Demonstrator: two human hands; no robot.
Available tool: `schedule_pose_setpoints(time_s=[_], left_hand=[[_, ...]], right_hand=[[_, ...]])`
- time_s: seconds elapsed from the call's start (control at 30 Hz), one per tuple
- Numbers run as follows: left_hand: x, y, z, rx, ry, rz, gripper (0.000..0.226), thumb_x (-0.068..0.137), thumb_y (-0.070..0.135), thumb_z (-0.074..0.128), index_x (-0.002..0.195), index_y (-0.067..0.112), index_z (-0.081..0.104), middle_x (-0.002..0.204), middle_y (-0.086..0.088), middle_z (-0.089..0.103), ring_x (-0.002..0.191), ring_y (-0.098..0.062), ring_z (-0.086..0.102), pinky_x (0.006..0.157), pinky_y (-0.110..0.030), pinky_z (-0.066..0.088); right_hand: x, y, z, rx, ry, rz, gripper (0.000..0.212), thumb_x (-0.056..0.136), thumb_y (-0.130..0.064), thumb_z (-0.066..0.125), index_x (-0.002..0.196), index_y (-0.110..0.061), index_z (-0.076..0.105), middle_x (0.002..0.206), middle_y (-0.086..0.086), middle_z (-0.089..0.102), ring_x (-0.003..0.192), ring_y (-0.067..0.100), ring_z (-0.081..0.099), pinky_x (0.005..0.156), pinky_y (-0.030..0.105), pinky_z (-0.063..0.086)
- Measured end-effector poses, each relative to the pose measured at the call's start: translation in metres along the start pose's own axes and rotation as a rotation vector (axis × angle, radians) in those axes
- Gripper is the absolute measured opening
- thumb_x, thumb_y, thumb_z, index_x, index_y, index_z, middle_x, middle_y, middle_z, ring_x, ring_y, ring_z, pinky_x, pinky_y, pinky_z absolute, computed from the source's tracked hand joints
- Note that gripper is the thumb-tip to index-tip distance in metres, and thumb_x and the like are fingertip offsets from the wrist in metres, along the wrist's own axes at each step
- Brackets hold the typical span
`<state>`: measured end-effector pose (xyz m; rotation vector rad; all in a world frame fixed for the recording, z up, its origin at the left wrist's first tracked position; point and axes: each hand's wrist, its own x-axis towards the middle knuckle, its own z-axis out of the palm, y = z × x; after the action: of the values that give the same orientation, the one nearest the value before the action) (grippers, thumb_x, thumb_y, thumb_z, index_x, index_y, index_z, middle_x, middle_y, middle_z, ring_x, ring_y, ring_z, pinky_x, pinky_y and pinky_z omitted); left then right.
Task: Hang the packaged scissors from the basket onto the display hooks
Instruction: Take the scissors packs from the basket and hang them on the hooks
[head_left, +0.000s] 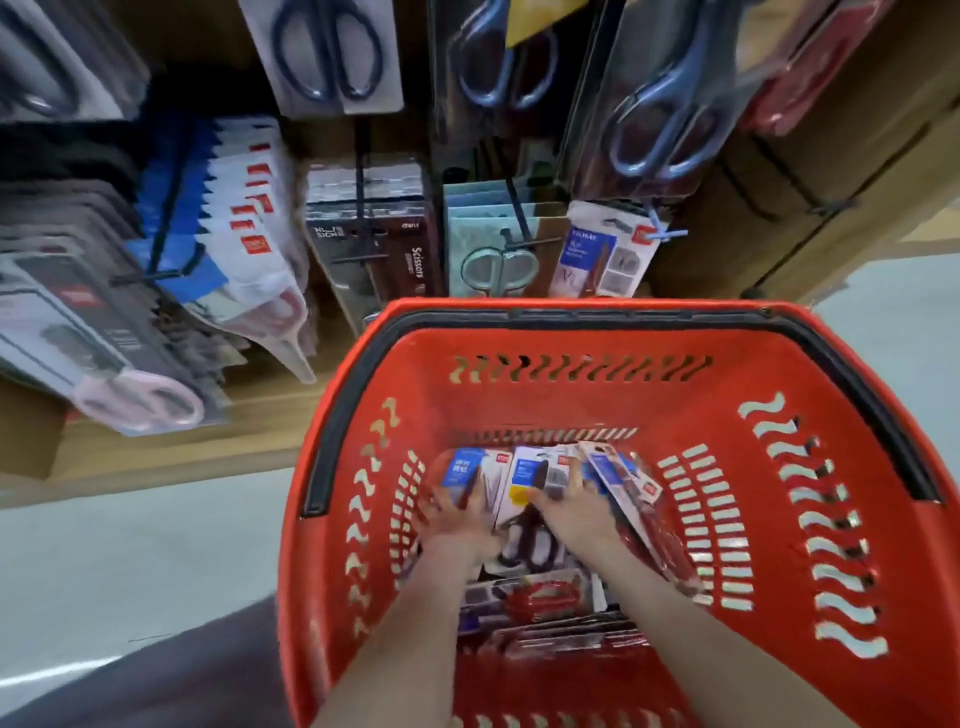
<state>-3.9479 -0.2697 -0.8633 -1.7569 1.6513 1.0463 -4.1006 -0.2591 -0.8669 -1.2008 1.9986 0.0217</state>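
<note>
The red basket (779, 415) with a black handle stands in front of the display and holds several packaged scissors. Both my hands reach down into it. My left hand (457, 522) holds the lower end of a blue-and-white scissors pack (467, 475), its fingers round the pack's left edge. My right hand (574, 512) lies with spread fingers on the neighbouring white pack (530, 475). A third pack (621, 480) leans against the right wall. Red packs (543, 597) lie nearer me, under my forearms. Display hooks (522, 223) above the basket carry hanging scissors packs.
The wooden display board is crowded with hanging packs: pink-handled scissors (140, 395) at left, a dark "Scissors" box row (374, 244) in the middle, big blue-handled scissors (665, 130) at upper right. A blue-tipped hook (660, 231) holds one pack (602, 252). Grey floor (130, 545) lies at left.
</note>
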Motion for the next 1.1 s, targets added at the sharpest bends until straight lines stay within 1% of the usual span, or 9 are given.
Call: schedule_pose_setpoints(time_s=[0.13, 0.27, 0.5, 0.57, 0.63, 0.77, 0.87, 1.0, 1.1], left_hand=[[0.022, -0.008, 0.007, -0.051, -0.102, 0.012, 0.094, 0.081, 0.075, 0.046, 0.15, 0.047, -0.012, 0.157, -0.013, -0.028, 0.146, -0.043, 0.001, 0.12, -0.053, 0.012], [0.024, -0.009, 0.012, -0.045, -0.05, 0.025, 0.098, 0.072, 0.082, 0.047, 0.147, 0.053, -0.01, 0.16, -0.012, -0.013, 0.145, -0.039, 0.006, 0.118, -0.05, 0.015], [-0.009, 0.005, 0.017, -0.138, 0.043, 0.052, 0.091, 0.084, 0.052, 0.062, 0.151, 0.045, 0.001, 0.152, -0.011, 0.007, 0.134, -0.036, 0.021, 0.114, -0.043, 0.023], [-0.018, 0.004, 0.015, -0.152, 0.109, 0.007, 0.094, 0.082, 0.045, 0.066, 0.152, 0.04, 0.004, 0.149, -0.012, 0.014, 0.133, -0.035, 0.024, 0.113, -0.043, 0.025], [-0.027, 0.003, 0.01, -0.129, 0.164, -0.023, 0.097, 0.081, 0.043, 0.069, 0.153, 0.035, 0.005, 0.148, -0.013, 0.019, 0.134, -0.034, 0.025, 0.111, -0.043, 0.026], [-0.043, 0.009, -0.005, -0.179, 0.257, 0.014, 0.103, 0.076, 0.046, 0.071, 0.153, 0.031, 0.005, 0.147, -0.014, 0.024, 0.134, -0.035, 0.025, 0.109, -0.045, 0.028], [-0.057, 0.015, -0.014, -0.212, 0.287, 0.057, 0.098, 0.077, 0.05, 0.066, 0.153, 0.03, 0.006, 0.146, -0.016, 0.025, 0.132, -0.036, 0.027, 0.11, -0.045, 0.03], [-0.083, 0.019, -0.027, -0.221, 0.315, 0.09, 0.102, 0.074, 0.055, 0.066, 0.153, 0.03, 0.006, 0.145, -0.017, 0.02, 0.132, -0.037, 0.025, 0.109, -0.046, 0.032], [-0.108, 0.02, -0.041, -0.311, 0.365, 0.125, 0.103, 0.073, 0.053, 0.069, 0.153, 0.032, 0.007, 0.142, -0.015, 0.018, 0.131, -0.036, 0.025, 0.109, -0.042, 0.032]], right_hand=[[0.017, -0.008, 0.014, -0.164, -0.116, 0.044, 0.105, 0.082, -0.063, 0.059, 0.154, -0.027, -0.009, 0.158, 0.02, 0.0, 0.144, 0.041, 0.01, 0.112, 0.042, 0.026], [0.022, -0.004, 0.015, -0.142, -0.193, 0.062, 0.108, 0.083, -0.057, 0.064, 0.153, -0.03, -0.013, 0.158, 0.019, -0.007, 0.144, 0.044, 0.001, 0.114, 0.045, 0.022], [-0.003, 0.006, -0.003, -0.129, -0.277, 0.039, 0.113, 0.079, -0.036, 0.074, 0.153, -0.03, -0.012, 0.158, 0.011, -0.021, 0.146, 0.041, 0.0, 0.115, 0.043, 0.024], [-0.011, 0.008, -0.006, -0.102, -0.277, 0.049, 0.118, 0.076, -0.027, 0.076, 0.152, -0.033, -0.015, 0.159, 0.014, -0.019, 0.147, 0.041, 0.004, 0.113, 0.045, 0.03], [-0.02, 0.008, -0.012, -0.018, -0.229, 0.095, 0.124, 0.075, -0.02, 0.076, 0.149, -0.033, -0.022, 0.158, 0.022, -0.007, 0.146, 0.039, 0.013, 0.11, 0.044, 0.035], [-0.034, 0.009, -0.033, 0.015, -0.015, 0.048, 0.119, 0.073, -0.025, 0.077, 0.153, -0.022, -0.011, 0.142, 0.028, 0.027, 0.134, 0.038, 0.032, 0.101, 0.035, 0.038], [-0.044, 0.01, -0.052, 0.098, 0.108, -0.037, 0.118, 0.068, -0.02, 0.078, 0.154, -0.024, -0.003, 0.131, 0.025, 0.03, 0.124, 0.039, 0.039, 0.097, 0.036, 0.041], [-0.067, 0.011, -0.077, 0.16, 0.13, -0.102, 0.113, 0.071, -0.02, 0.079, 0.153, -0.033, 0.003, 0.127, 0.019, 0.028, 0.114, 0.035, 0.046, 0.098, 0.037, 0.043], [-0.089, 0.009, -0.094, 0.254, 0.118, -0.172, 0.103, 0.077, -0.016, 0.075, 0.152, -0.042, 0.008, 0.132, 0.01, 0.021, 0.097, 0.028, 0.056, 0.081, 0.029, 0.05]])
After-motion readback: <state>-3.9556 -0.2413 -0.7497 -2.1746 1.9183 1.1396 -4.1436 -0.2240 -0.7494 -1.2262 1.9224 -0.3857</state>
